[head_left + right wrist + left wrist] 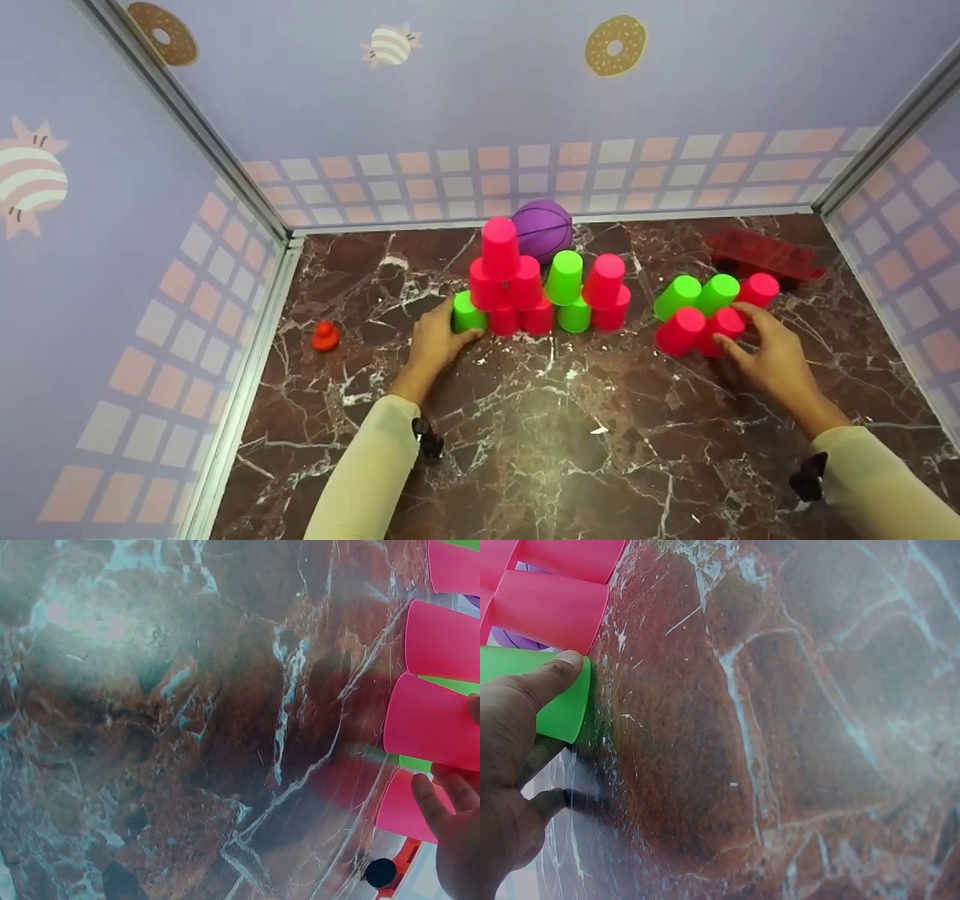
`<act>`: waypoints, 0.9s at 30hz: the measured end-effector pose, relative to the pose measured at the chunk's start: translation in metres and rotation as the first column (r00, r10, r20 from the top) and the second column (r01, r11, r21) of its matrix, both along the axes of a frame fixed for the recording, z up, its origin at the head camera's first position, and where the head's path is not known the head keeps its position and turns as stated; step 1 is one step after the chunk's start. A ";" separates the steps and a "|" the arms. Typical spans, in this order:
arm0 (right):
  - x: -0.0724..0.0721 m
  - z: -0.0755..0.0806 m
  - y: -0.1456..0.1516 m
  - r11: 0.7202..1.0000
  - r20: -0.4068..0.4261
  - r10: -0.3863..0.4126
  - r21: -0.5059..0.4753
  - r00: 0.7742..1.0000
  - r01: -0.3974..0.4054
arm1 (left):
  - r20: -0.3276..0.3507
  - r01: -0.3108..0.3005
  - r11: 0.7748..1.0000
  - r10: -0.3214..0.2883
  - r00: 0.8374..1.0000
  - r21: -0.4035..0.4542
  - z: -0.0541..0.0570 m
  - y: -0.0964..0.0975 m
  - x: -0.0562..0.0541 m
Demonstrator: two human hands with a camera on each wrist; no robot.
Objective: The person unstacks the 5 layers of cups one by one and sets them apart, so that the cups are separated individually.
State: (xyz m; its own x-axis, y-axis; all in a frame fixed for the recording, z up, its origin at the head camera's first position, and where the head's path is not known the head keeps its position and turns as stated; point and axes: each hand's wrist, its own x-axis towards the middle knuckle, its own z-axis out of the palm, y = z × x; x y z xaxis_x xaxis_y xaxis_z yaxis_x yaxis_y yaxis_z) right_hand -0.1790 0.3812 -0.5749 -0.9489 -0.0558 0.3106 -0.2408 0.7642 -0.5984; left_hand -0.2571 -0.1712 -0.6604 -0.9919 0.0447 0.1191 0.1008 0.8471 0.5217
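My left hand holds a green cup at the left end of a stack of upside-down cups; its thumb lies on the cup's near side in the left wrist view. Beside it, pink cups rise in tiers to a single top cup. To the right, a green cup and a pink cup sit on lower cups. My right hand grips a pink cup between thumb and fingers, in a separate group with another pink cup and green cups behind.
A purple ball sits behind the stack by the back wall. A red toy vehicle lies behind the right group, beyond a pink cup. A small orange-red toy stands at left. Patterned walls border the marbled surface.
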 end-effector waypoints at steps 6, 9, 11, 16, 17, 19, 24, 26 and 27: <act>0.000 0.007 0.001 1.000 0.018 0.000 0.026 1.000 -0.001 | 0.007 -0.003 1.000 0.003 1.000 0.003 0.001 0.001 0.001; -0.003 0.014 -0.003 0.999 -0.056 0.012 0.041 0.998 -0.010 | 0.001 -0.001 1.000 0.001 1.000 0.005 0.001 0.001 0.001; -0.007 0.020 -0.007 0.999 -0.125 0.027 0.049 0.992 -0.021 | -0.010 0.000 1.000 0.000 1.000 0.009 0.000 0.001 0.000; -0.017 0.040 -0.025 0.997 -0.223 0.060 0.063 0.973 -0.048 | -0.025 -0.002 1.000 0.002 1.000 0.010 0.000 0.000 -0.001; -0.020 0.045 -0.030 0.996 -0.226 0.071 0.062 0.972 -0.058 | -0.023 -0.002 1.000 0.003 1.000 0.008 0.000 0.000 -0.001; -0.026 0.054 -0.041 0.995 -0.229 0.093 0.057 0.969 -0.082 | -0.016 -0.003 1.000 0.003 1.000 0.008 -0.001 0.001 -0.001; -0.044 0.075 -0.073 0.989 -0.230 0.147 0.040 0.962 -0.141 | -0.016 -0.010 0.999 0.010 1.000 0.038 0.002 0.002 0.003; -0.053 0.082 -0.088 0.986 -0.231 0.166 0.041 0.959 -0.161 | -0.024 -0.002 0.999 0.004 1.000 0.054 0.011 0.004 0.008; -0.056 0.086 -0.096 0.984 -0.232 0.179 0.044 0.956 -0.174 | -0.024 -0.003 0.998 0.005 1.000 0.065 0.012 0.004 0.009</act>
State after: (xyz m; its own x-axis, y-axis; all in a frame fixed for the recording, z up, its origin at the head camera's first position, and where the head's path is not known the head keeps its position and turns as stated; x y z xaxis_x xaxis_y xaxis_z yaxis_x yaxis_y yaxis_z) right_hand -0.2354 0.2852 -0.4890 -0.8240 -0.2253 0.5199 -0.5044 0.7096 -0.4920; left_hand -0.2482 -0.1669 -0.6479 -0.9888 0.0321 0.1456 0.1107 0.8122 0.5728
